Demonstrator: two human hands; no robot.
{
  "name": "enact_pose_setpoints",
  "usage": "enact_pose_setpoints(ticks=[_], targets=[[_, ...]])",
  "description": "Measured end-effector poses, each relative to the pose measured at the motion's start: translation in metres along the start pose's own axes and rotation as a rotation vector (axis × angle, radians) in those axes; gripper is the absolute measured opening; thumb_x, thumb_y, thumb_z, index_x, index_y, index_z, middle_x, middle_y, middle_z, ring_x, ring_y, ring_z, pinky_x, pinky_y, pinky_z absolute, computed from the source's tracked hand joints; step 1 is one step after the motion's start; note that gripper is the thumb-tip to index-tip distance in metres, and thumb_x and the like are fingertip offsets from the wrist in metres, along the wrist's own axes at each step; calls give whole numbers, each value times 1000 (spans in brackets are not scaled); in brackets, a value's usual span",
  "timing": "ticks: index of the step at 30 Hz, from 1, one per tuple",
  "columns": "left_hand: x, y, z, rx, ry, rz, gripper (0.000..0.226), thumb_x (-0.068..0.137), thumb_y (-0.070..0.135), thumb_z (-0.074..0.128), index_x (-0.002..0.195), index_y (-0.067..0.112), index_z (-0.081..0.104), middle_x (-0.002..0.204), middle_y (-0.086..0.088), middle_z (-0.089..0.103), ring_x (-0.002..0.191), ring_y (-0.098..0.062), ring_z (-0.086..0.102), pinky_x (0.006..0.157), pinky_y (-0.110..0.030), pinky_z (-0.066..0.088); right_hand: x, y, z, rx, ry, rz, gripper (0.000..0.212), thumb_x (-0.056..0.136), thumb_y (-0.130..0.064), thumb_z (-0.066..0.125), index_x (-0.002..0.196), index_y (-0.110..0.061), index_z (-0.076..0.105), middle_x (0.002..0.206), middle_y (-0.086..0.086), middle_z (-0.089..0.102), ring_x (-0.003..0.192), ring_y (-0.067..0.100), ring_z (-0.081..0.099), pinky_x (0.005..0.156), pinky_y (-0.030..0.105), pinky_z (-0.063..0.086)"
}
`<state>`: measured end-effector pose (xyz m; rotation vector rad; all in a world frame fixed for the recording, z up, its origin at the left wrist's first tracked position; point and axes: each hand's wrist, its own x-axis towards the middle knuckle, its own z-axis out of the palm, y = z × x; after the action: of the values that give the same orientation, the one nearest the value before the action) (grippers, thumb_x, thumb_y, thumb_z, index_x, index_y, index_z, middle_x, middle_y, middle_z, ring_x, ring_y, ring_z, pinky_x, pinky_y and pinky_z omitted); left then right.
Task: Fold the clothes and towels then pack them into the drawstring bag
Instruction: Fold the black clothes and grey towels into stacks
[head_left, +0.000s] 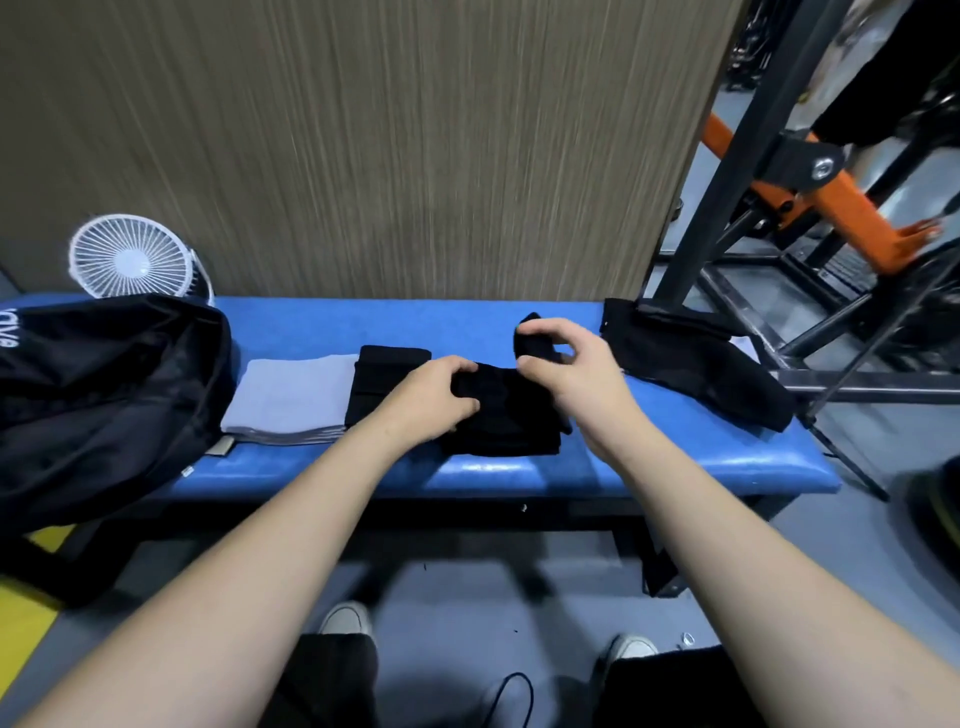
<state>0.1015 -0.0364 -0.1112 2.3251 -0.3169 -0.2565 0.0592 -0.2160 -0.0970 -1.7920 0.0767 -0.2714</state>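
Bench: blue padded top carrying everything we fold.
Left hand: fingers curled onto the black garment at the bench's front edge, pinning it, we judge, so the fold keeps its line.
Right hand: fingers pinch a raised flap of the same garment, apparently to turn it over.
Grey towel: folded, left of centre, beside a folded black piece.
Drawstring bag: at the left end, within reach for packing.
Unfolded black clothing: right end, awaiting us.

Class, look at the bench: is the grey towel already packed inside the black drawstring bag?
No: the folded grey towel lies on the blue bench, beside the drawstring bag.
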Motion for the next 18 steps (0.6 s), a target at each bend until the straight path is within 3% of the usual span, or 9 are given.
enact_pose_setpoints(ticks=[2,5,8,11,14,18], targets=[[1,-1,-1,-96,18,-11,51,89,12,67,137,20,54,99,9,60,58,-12,64,60,-25,53,0,2,16,-169,-59,-22,35,82,-11,72,114,-25,68,122,-1,56,104,17,61,94,30,50],[-3,-1,-2,-195,19,-18,48,88,3,62,134,17,53,108,2,61,59,-11,62,53,-17,48,-1,5,35,-332,-170,-44,45,82,-12,72,125,-24,61,125,3,54,109,13,55,103,30,43],[-6,0,-3,-253,12,-41,58,91,1,51,144,22,41,103,8,61,59,-13,63,67,-26,56,-3,2,40,-289,-278,32,57,87,-18,68,140,-26,48,129,0,56,101,9,55,101,30,45],[-8,-2,-6,-283,9,-41,73,92,-1,41,151,38,26,105,9,62,60,-15,67,82,-31,57,-5,1,37,-167,-356,126,67,89,-26,69,148,-30,38,136,-6,52,109,12,57,93,26,44],[-12,-2,-7,-253,16,-9,67,90,-3,43,141,40,42,102,6,60,56,-13,65,65,-20,52,-4,5,35,-121,-306,113,66,88,-18,70,147,-26,40,137,-3,51,84,12,59,81,26,47],[-15,1,-4,-250,21,13,66,87,-5,49,137,37,46,93,4,59,50,-9,62,55,-13,46,-3,10,30,-73,-243,118,55,86,-7,70,136,-21,50,120,2,64,69,10,59,88,35,52]])
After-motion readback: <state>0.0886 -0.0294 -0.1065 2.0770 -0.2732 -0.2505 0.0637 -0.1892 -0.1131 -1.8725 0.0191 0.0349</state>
